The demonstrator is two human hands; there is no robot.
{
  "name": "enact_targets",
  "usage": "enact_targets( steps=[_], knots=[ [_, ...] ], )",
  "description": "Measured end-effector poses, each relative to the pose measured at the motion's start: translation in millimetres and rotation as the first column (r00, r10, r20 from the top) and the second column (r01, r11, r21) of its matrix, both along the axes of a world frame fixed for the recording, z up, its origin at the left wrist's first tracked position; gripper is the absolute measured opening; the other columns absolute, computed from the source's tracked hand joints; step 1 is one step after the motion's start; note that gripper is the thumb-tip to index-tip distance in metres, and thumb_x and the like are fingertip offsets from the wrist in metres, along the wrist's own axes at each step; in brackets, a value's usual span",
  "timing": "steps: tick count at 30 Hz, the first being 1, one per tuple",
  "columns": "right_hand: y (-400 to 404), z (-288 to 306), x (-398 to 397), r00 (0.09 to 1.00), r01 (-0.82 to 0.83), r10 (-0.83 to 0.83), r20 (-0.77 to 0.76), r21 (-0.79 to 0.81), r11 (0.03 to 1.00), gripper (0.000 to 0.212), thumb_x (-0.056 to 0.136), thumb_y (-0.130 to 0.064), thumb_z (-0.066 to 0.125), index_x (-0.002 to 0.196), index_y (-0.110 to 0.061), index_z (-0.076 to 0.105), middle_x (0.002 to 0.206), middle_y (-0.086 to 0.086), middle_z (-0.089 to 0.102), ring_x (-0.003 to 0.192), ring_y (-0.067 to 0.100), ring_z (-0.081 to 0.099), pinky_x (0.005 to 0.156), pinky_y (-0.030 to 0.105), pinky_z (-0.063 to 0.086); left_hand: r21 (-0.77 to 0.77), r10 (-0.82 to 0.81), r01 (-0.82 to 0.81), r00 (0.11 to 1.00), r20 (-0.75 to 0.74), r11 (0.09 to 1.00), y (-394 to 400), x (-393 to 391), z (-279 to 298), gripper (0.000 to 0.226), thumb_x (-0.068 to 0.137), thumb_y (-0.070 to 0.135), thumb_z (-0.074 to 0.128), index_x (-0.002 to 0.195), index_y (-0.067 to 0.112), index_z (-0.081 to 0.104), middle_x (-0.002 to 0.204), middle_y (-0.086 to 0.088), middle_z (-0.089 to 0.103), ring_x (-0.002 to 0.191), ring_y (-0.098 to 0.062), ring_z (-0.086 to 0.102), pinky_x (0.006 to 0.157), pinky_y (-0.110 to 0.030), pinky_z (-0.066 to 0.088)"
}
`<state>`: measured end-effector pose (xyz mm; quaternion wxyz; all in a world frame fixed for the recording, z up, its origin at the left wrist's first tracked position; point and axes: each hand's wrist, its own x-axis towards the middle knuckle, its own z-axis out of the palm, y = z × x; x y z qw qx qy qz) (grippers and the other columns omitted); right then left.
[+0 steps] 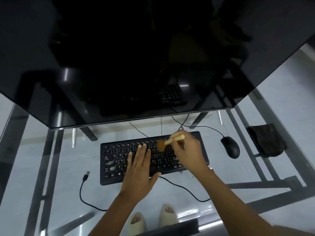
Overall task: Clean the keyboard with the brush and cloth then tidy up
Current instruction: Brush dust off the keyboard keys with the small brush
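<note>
Flat black rectangular keyboard (136,159) lies on the glass desk, cable unplugged. Small brush, pale wooden handle and brown bristles (167,143), tilted, bristles on upper key rows, blurred. Dark folded cloth (265,139), probably fabric, lies well apart at right.

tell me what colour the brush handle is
Pale yellow-cream, with brownish bristles; the brush shows in the head view, held in the right hand.

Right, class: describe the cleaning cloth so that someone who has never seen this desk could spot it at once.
Start at the black keyboard on the glass desk and move right, past the black mouse. Beyond the mouse, near the desk's right edge, lies the cloth. It is the only soft thing there: a dark, folded, rumpled square, unlike the smooth, hard mouse.
</note>
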<state>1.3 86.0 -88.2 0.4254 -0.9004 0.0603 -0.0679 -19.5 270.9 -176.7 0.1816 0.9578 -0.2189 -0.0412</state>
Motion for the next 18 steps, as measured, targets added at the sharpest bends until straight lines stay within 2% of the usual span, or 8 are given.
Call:
enact_targets(
  steps=[2, 4, 6, 9, 12, 13, 15, 18],
  knots=[
    [-6.8, 2.0, -0.5, 0.995, 0.090, -0.094, 0.045, 0.093, 0.992, 0.010, 0.090, -0.009, 0.063, 0.089, -0.019, 0.064, 0.079, -0.012, 0.068, 0.068, 0.012, 0.063, 0.060, 0.030, 0.054, -0.001, 0.000, 0.000, 1.000, 0.006, 1.000, -3.2, 0.6, -0.2, 0.079, 0.089, 0.062, 0.037, 0.146, 0.008, 0.029, 0.158, -0.009, 0.018, 0.147, -0.020, 0.006, 0.117, -0.044, 0.001],
    [-9.1, 2.4, -1.0, 0.992, -0.021, 0.042, -0.121, 0.170, 0.985, 0.012, 0.090, -0.010, 0.062, 0.085, -0.020, 0.065, 0.074, -0.008, 0.070, 0.066, 0.027, 0.065, 0.060, 0.043, 0.056, 0.000, 0.002, -0.002, 1.000, -0.004, 1.000, -3.4, 0.8, -2.9, 0.080, 0.088, 0.063, 0.036, 0.147, 0.008, 0.028, 0.159, -0.009, 0.016, 0.147, -0.020, 0.004, 0.118, -0.046, 0.003],
    [-8.1, -0.9, -6.1, 0.973, -0.109, 0.132, -0.188, 0.129, 0.986, 0.013, 0.090, -0.011, 0.062, 0.083, -0.021, 0.065, 0.072, -0.004, 0.071, 0.059, 0.021, 0.062, 0.058, 0.041, 0.055, 0.000, 0.006, -0.006, 1.000, -0.028, 1.000, -1.6, -0.6, -5.3, 0.081, 0.088, 0.064, 0.034, 0.148, 0.009, 0.027, 0.159, -0.008, 0.013, 0.148, -0.019, 0.002, 0.119, -0.047, 0.005],
    [-18.9, -3.5, -7.5, 0.996, 0.088, -0.087, -0.016, 0.088, 0.992, 0.014, 0.090, -0.009, 0.064, 0.087, -0.022, 0.064, 0.081, -0.009, 0.072, 0.060, 0.007, 0.059, 0.056, 0.024, 0.050, 0.006, 0.001, -0.001, 0.999, -0.034, 1.000, -5.1, -0.4, -2.3, 0.082, 0.089, 0.065, 0.031, 0.149, 0.009, 0.023, 0.160, -0.006, 0.009, 0.148, -0.018, -0.003, 0.119, -0.045, 0.000],
    [-22.2, -1.4, -6.6, 0.977, 0.014, 0.026, -0.210, 0.183, 0.983, 0.013, 0.089, -0.009, 0.063, 0.084, -0.021, 0.066, 0.073, -0.002, 0.072, 0.065, 0.025, 0.066, 0.063, 0.042, 0.058, 0.006, -0.002, 0.002, 0.999, -0.035, 1.000, -3.9, 0.9, -2.3, 0.082, 0.089, 0.065, 0.029, 0.150, 0.010, 0.022, 0.160, -0.006, 0.008, 0.148, -0.018, -0.005, 0.119, -0.043, -0.004],
    [-19.8, -1.1, -8.1, 0.972, -0.038, 0.066, -0.226, 0.126, 0.991, 0.014, 0.089, -0.009, 0.062, 0.082, -0.021, 0.066, 0.071, -0.001, 0.071, 0.066, 0.024, 0.066, 0.066, 0.043, 0.058, 0.015, -0.004, 0.004, 0.999, -0.036, 1.000, -2.6, 0.5, -2.8, 0.083, 0.089, 0.065, 0.028, 0.150, 0.009, 0.022, 0.160, -0.006, 0.007, 0.148, -0.018, -0.004, 0.119, -0.044, -0.002],
    [-18.4, -3.3, -9.1, 0.996, -0.006, 0.007, -0.088, 0.010, 1.000, 0.015, 0.089, -0.008, 0.063, 0.083, -0.021, 0.065, 0.077, -0.005, 0.070, 0.070, 0.013, 0.065, 0.067, 0.030, 0.056, 0.019, -0.002, 0.002, 0.999, -0.037, 1.000, -2.5, -0.3, -4.1, 0.083, 0.088, 0.065, 0.029, 0.149, 0.009, 0.023, 0.160, -0.006, 0.009, 0.148, -0.018, -0.002, 0.119, -0.046, 0.001],
    [-26.8, -2.3, -8.7, 0.995, 0.093, -0.094, 0.021, 0.046, 0.995, 0.010, 0.085, -0.010, 0.070, 0.085, -0.020, 0.068, 0.089, -0.003, 0.065, 0.080, 0.008, 0.062, 0.069, 0.018, 0.051, 0.007, -0.012, 0.012, 0.999, -0.035, 1.000, -6.8, 1.5, -0.8, 0.082, 0.088, 0.064, 0.030, 0.149, 0.009, 0.025, 0.160, -0.006, 0.011, 0.148, -0.018, -0.001, 0.117, -0.044, -0.002]
  ],
)
